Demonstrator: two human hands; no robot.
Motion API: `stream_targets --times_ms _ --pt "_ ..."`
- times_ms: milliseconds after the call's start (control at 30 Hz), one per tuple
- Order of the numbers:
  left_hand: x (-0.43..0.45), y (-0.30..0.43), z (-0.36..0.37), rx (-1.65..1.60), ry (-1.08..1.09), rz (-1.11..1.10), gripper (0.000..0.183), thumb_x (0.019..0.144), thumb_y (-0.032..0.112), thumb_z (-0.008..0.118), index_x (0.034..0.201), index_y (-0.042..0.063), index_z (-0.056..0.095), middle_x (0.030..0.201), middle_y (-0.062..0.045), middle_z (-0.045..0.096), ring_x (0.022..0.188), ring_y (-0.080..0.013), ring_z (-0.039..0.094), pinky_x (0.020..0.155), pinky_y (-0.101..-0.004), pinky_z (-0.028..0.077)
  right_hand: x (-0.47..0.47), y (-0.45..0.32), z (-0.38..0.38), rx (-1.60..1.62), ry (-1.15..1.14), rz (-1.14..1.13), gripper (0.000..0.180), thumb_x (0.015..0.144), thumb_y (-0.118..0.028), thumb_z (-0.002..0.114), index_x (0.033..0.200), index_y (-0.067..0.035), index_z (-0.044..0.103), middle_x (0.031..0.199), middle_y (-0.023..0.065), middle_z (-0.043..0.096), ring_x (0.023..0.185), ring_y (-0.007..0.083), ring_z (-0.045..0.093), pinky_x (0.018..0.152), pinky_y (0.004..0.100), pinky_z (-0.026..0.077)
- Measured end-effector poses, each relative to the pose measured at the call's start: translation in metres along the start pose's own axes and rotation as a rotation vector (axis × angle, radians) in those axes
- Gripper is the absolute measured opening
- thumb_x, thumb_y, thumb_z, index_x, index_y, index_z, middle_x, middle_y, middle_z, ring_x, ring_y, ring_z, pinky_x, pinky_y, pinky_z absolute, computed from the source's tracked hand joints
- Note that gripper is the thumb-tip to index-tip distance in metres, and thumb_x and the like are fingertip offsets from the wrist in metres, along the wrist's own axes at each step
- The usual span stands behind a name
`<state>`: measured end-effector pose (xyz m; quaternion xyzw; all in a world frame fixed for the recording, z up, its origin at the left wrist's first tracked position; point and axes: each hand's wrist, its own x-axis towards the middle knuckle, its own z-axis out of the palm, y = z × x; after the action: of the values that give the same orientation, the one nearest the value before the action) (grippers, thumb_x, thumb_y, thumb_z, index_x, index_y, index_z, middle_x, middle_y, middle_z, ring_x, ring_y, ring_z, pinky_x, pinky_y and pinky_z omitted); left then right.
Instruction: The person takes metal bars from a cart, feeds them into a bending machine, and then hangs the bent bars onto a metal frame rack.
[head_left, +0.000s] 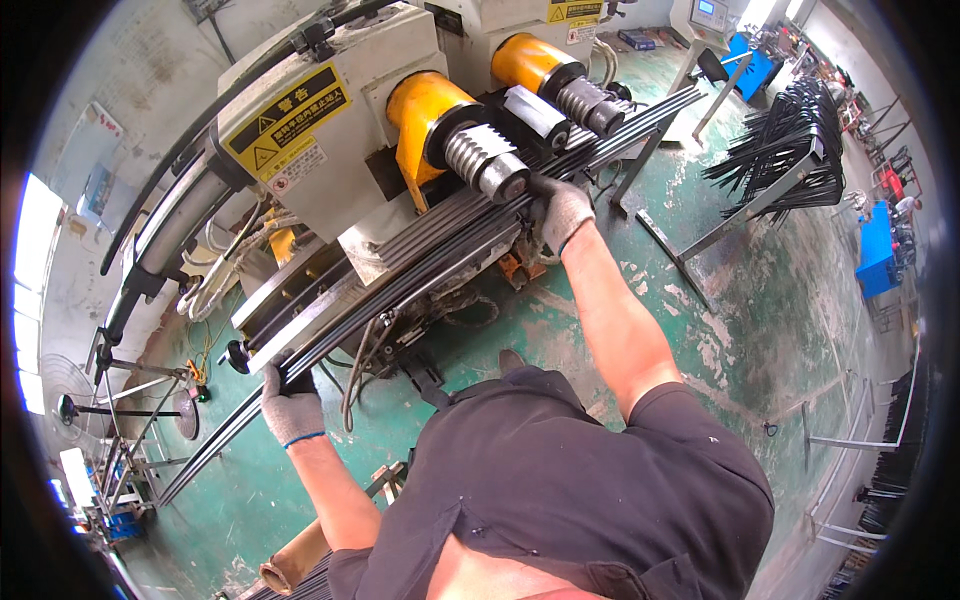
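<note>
Several long thin metal tubes (341, 330) run diagonally along the front of a tube-bending machine (300, 127). Gloved in grey-white, my left hand (291, 401) is closed around the tubes near their lower left stretch. At the upper right, my right hand (561, 210), in a matching glove, grips the tubes beside the ribbed steel bending die (484, 161); its fingers are partly hidden. That die projects from an orange cylindrical housing (431, 101). A second ribbed die (592, 105) sits farther right on another orange housing (529, 60).
Bent black tubes (802, 142) hang on a metal rack (757, 206) at right. A control panel (705, 19) stands at the top. Hoses hang under the machine. A floor fan (71, 409) is at left; a cardboard tube (300, 555) lies beside my body.
</note>
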<state>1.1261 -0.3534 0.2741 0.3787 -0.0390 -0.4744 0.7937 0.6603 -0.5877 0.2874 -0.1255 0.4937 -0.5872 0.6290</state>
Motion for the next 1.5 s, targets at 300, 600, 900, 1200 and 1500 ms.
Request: stream_targets --times_ms 300,600,900,1200,1500 --pt "0.011 -0.078 0.054 0.018 0.007 -0.2 0.033 0.106 0.024 0.06 0.12 -0.005 0.069 0.124 -0.018 0.071 0.117 -0.031 0.068 0.11 -0.0436 0.053 0.081 0.035 -0.011 -0.889 0.119 -0.322 0.027 0.097 -0.018 0.062 0.11 0.003 0.073 0.103 0.012 0.075 0.093 0.019 0.069 0.081 0.0363 0.052" --pt "0.027 -0.066 0.022 -0.092 -0.06 -0.109 0.033 0.105 0.02 0.061 0.121 -0.008 0.067 0.125 -0.021 0.07 0.12 -0.0337 0.065 0.111 -0.0468 0.05 0.074 0.049 0.002 -1.025 0.129 -0.35 0.024 0.097 -0.016 0.061 0.109 -0.001 0.076 0.112 0.0156 0.077 0.102 0.0235 0.073 0.083 0.0378 0.054" --pt "0.013 -0.108 0.088 -0.044 0.004 -0.2 0.034 0.107 0.024 0.058 0.127 -0.001 0.066 0.126 -0.015 0.07 0.118 -0.0334 0.065 0.109 -0.049 0.05 0.121 0.073 -0.022 -1.369 0.04 -0.549 0.042 0.099 -0.034 0.062 0.117 0.003 0.073 0.114 0.0261 0.074 0.112 0.0397 0.07 0.092 0.0432 0.052" --pt "0.057 -0.06 0.017 -0.13 -0.007 -0.028 0.033 0.108 0.025 0.057 0.121 -0.004 0.066 0.123 -0.019 0.07 0.119 -0.0332 0.065 0.111 -0.0495 0.05 0.069 0.044 0.001 -0.807 0.087 -0.216 0.028 0.097 -0.008 0.056 0.117 0.006 0.07 0.105 0.0117 0.075 0.093 0.0156 0.067 0.082 0.0332 0.05" --pt "0.035 -0.137 0.071 0.421 -0.232 -0.006 0.04 0.108 0.028 0.055 0.134 -0.002 0.06 0.138 -0.02 0.065 0.126 -0.0375 0.062 0.116 -0.0558 0.044 0.026 0.032 0.003 -0.433 0.024 -0.24 0.042 0.103 -0.03 0.065 0.12 0.008 0.069 0.103 0.0074 0.072 0.09 0.016 0.061 0.085 0.0326 0.049"
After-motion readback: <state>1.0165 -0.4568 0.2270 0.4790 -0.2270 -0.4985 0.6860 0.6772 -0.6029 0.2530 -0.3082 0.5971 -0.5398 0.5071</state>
